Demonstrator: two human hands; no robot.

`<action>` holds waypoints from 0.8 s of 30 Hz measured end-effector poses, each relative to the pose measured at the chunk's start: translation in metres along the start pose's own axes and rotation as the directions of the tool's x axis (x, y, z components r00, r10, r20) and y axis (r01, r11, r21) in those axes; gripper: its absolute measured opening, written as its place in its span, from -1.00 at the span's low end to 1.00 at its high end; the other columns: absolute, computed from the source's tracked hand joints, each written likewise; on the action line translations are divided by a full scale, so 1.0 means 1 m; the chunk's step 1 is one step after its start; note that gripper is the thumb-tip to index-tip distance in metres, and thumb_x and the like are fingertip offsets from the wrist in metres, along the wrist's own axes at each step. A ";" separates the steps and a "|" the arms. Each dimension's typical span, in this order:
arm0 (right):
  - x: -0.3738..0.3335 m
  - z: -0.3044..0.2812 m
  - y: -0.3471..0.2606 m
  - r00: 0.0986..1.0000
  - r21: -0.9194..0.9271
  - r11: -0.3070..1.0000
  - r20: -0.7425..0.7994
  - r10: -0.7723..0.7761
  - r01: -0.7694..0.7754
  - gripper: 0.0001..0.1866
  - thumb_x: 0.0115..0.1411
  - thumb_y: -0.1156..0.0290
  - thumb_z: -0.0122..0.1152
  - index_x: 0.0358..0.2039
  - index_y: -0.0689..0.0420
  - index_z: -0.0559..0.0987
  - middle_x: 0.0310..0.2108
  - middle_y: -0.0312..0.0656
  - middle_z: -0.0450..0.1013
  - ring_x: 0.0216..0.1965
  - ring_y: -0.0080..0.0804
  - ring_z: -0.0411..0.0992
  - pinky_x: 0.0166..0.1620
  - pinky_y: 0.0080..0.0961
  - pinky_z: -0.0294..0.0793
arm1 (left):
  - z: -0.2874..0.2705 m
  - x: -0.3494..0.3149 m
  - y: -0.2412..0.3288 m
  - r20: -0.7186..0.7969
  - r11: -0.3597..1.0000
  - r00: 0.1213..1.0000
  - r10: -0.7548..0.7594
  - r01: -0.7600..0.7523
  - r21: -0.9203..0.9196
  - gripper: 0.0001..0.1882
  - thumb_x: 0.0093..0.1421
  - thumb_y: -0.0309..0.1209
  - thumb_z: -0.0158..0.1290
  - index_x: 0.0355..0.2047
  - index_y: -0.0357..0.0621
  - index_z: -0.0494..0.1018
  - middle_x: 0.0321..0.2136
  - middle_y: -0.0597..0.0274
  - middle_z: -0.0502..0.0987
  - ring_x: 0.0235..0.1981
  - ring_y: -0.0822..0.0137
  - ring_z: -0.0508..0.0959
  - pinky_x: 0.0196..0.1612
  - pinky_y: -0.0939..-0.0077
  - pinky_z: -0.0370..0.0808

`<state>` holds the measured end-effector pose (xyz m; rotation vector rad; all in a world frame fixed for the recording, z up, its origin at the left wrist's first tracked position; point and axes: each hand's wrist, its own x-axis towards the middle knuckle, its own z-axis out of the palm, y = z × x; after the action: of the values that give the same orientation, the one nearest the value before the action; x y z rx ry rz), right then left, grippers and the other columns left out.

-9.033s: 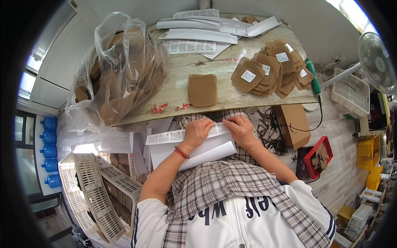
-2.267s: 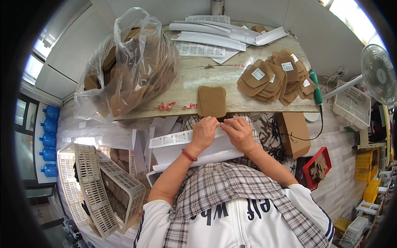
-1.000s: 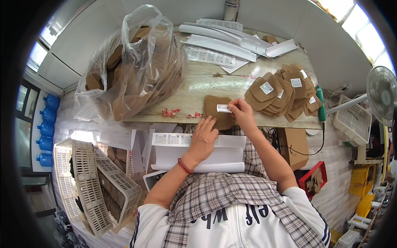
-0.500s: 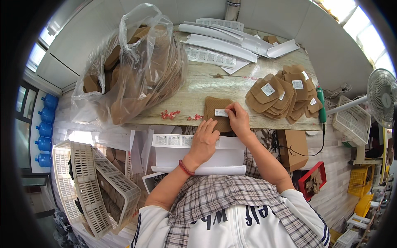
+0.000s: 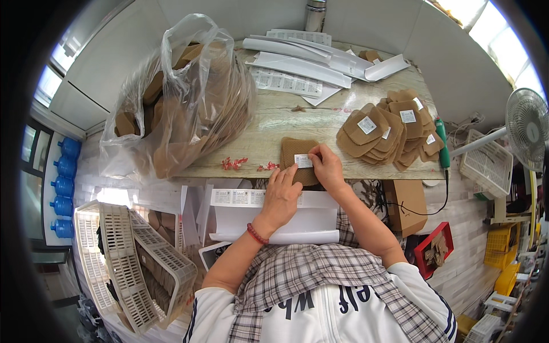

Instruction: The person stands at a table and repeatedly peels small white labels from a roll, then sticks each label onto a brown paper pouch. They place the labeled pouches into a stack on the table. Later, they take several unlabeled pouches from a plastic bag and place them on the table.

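Note:
Near the table's front edge lies a brown textured pad (image 5: 290, 146) with rounded corners. A small white printed label (image 5: 302, 161) sits on it. My right hand (image 5: 327, 170) pinches the label's right edge between thumb and forefinger. My left hand (image 5: 278, 199) reaches over a white label sheet (image 5: 231, 198), its fingers stretched forward and the tips at the pad's lower left, close to the label. The sheet hangs across my lap with a row of printed labels along its top. To the right, labelled brown pads (image 5: 366, 137) lie in an overlapping heap.
A clear plastic bag (image 5: 189, 108) full of brown pads stands at the left. Label sheets (image 5: 303, 66) curl at the back, near a metal flask (image 5: 315, 16). A green-handled tool (image 5: 442, 146) hangs at the right edge, beside a fan (image 5: 526, 128). White crates (image 5: 128, 268) stand lower left.
The label now shows its printed face more fully on the pad, where it looked like a narrower strip before. Both hands stay almost in place; the whole view has shifted slightly.

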<state>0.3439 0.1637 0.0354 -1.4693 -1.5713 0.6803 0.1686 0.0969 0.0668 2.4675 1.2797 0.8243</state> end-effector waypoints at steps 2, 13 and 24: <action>0.000 0.000 0.001 1.000 -0.010 1.000 -0.002 -0.009 0.009 -0.91 0.18 0.45 0.25 -0.34 0.14 0.52 -0.43 -0.06 0.53 -0.38 -0.07 0.51 -0.30 -0.23 0.47 | 0.000 0.000 0.002 0.005 1.000 1.000 -0.011 0.011 -0.006 -0.91 0.13 -0.49 0.03 -0.45 -0.27 0.45 0.13 -0.24 0.36 0.15 -0.10 0.37 0.29 -0.08 0.17; -0.003 0.003 -0.005 0.993 -0.130 0.986 -0.042 -0.109 0.102 -0.91 0.16 0.47 0.24 -0.37 0.14 0.49 -0.39 -0.07 0.48 -0.33 -0.02 0.47 -0.29 -0.16 0.45 | 0.002 0.000 0.003 0.008 0.998 1.000 -0.003 0.002 0.057 -0.92 0.12 -0.51 0.03 -0.42 -0.28 0.46 0.07 -0.20 0.41 0.15 -0.11 0.38 0.30 -0.11 0.15; -0.007 0.007 -0.017 0.981 -0.421 0.892 -0.019 -0.193 0.168 -0.71 0.11 0.44 0.26 -0.14 0.10 0.47 -0.28 -0.13 0.44 -0.25 -0.09 0.48 -0.27 -0.22 0.52 | 0.005 0.000 0.006 0.025 0.992 0.999 -0.020 0.017 0.122 -0.93 0.09 -0.56 -0.04 -0.44 -0.26 0.44 0.07 -0.23 0.41 0.17 -0.11 0.38 0.31 -0.15 0.12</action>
<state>0.3286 0.1557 0.0447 -1.5997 -1.8569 0.1907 0.1757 0.0931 0.0650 2.5466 1.3797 0.7272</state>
